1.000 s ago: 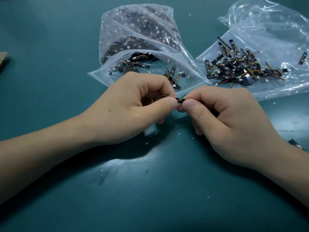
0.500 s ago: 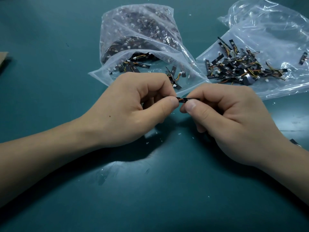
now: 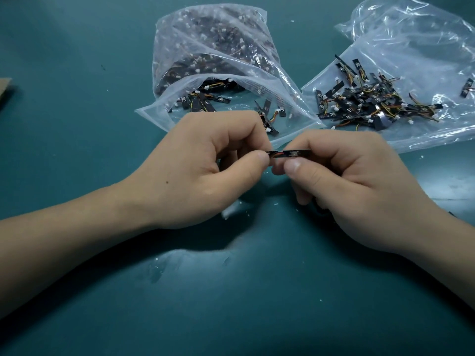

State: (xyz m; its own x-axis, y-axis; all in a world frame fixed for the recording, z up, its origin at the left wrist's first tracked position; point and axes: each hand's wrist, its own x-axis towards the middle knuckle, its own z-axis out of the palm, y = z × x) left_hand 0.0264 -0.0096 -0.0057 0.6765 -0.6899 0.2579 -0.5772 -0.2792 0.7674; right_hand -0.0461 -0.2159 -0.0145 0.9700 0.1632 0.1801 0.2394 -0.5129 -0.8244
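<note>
A small black circuit strip (image 3: 289, 153) with red and orange wires hangs just above the green table, between both hands. My left hand (image 3: 205, 170) pinches its left end between thumb and forefinger. My right hand (image 3: 352, 186) pinches its right part the same way, thumb tip just below the strip. The other fingers of both hands are curled under and hide the rest of the strip's wires.
A clear plastic bag (image 3: 218, 60) stuffed with similar black strips lies open behind my left hand. A second clear bag (image 3: 411, 47) at the back right carries a loose pile of strips (image 3: 372, 101). Small white crumbs (image 3: 228, 211) dot the green table (image 3: 257, 304). A cardboard corner (image 3: 3, 86) sits far left.
The hands have drawn slightly apart, so more of the black strip shows between the thumbs. Both hands have also shifted a little upward in view.
</note>
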